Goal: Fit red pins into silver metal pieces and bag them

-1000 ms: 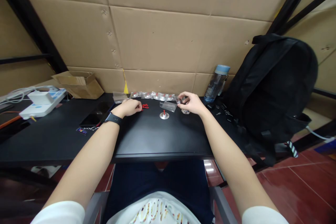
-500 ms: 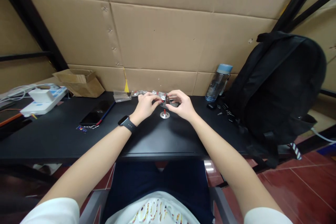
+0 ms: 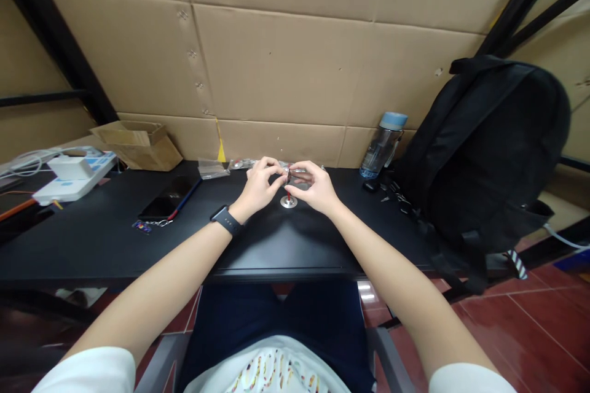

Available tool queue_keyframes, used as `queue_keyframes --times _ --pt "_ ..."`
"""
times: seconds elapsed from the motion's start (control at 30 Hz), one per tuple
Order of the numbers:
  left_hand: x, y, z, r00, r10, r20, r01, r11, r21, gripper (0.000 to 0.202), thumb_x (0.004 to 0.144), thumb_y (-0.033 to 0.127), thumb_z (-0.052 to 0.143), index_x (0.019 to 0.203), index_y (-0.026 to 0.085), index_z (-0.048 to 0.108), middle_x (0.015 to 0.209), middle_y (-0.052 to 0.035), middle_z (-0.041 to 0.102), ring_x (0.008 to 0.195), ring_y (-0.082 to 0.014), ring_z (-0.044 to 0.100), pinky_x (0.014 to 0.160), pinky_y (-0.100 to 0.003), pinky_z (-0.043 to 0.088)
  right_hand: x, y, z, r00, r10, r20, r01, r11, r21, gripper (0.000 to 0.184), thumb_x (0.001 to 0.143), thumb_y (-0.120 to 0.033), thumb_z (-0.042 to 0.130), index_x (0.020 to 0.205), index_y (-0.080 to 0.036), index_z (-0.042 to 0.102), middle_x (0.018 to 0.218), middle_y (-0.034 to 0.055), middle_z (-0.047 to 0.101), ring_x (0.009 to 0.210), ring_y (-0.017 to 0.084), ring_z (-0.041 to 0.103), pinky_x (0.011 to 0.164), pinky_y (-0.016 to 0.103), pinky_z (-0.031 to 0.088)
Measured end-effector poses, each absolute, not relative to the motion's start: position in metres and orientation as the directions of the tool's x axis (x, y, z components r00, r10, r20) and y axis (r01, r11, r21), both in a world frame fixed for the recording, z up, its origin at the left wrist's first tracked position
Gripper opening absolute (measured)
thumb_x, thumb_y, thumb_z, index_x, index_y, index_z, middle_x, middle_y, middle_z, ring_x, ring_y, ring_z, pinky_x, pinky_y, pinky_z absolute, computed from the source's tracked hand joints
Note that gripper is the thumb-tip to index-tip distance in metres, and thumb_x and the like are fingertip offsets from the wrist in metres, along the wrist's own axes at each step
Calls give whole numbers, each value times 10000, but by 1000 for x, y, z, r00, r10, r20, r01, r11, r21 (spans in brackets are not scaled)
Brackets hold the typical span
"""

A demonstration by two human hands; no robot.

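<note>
Over the black desk, my left hand, with a dark watch on its wrist, is closed in a pinch; what its fingertips grip is too small to make out. Facing it, my right hand grips a small dark round disc, now nearly edge-on between the two sets of fingertips. A bit of red shows there too. Directly below stands a shiny round metal base with a short red stem, its top partly covered by my fingers. Clear plastic packets lie behind my hands, partly hidden.
On the left are a phone with a keychain, a paper bag, and a white power strip with cables. A water bottle, keys and a black backpack stand right. Cardboard walls the back.
My two hands have come closer together. The disc in my right hand has moved slightly left and turned more edge-on, meeting my left fingertips. The metal base stays in place.
</note>
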State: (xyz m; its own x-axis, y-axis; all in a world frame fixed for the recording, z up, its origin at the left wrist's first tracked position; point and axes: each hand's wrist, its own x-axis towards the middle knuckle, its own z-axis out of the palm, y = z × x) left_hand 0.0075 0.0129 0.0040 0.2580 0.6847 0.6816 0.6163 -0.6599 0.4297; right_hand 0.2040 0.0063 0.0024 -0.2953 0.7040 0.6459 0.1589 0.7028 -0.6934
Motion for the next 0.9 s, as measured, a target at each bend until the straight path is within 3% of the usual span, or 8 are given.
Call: queue_keyframes --times 0.2,0.4,0.6,0.73,0.9 --pt "9 7 8 276 634 723 683 -658 316 86 917 255 631 915 225 711 1134 -76 631 1133 -269 556 1006 -460 371 201 5 0 -308 726 615 98 667 -739 445 747 -353 821 1117 -236 602 1193 61 642 1097 247 706 931 368 607" --pt "13 -3 12 288 580 762 739 -640 208 102 936 295 638 921 235 719 1170 -77 621 1167 -279 521 982 -469 333 203 6 1 -357 798 485 -66 497 -866 430 715 -301 815 1012 -232 513 1258 51 589 1040 197 708 973 379 577" --pt "13 -3 8 348 587 731 761 -633 146 119 941 315 640 926 241 733 1198 -84 617 1183 -300 499 959 -482 313 211 14 4 -410 817 405 17 451 -892 343 742 -258 752 1028 -230 563 1073 29 660 1009 175 679 986 371 541" --pt "13 0 5 352 588 728 753 -640 153 137 945 338 641 926 245 741 1175 -79 625 1163 -294 509 943 -473 313 214 19 3 -449 815 367 40 428 -903 178 851 -314 613 993 -207 631 1005 38 667 949 174 662 821 309 566" --pt "14 0 5 343 597 726 750 -639 172 150 949 337 629 935 241 744 1182 -91 617 1168 -305 502 957 -476 311 216 25 -2 -405 837 367 150 457 -877 235 863 -392 659 967 -182 673 869 39 692 833 181 668 756 310 553"
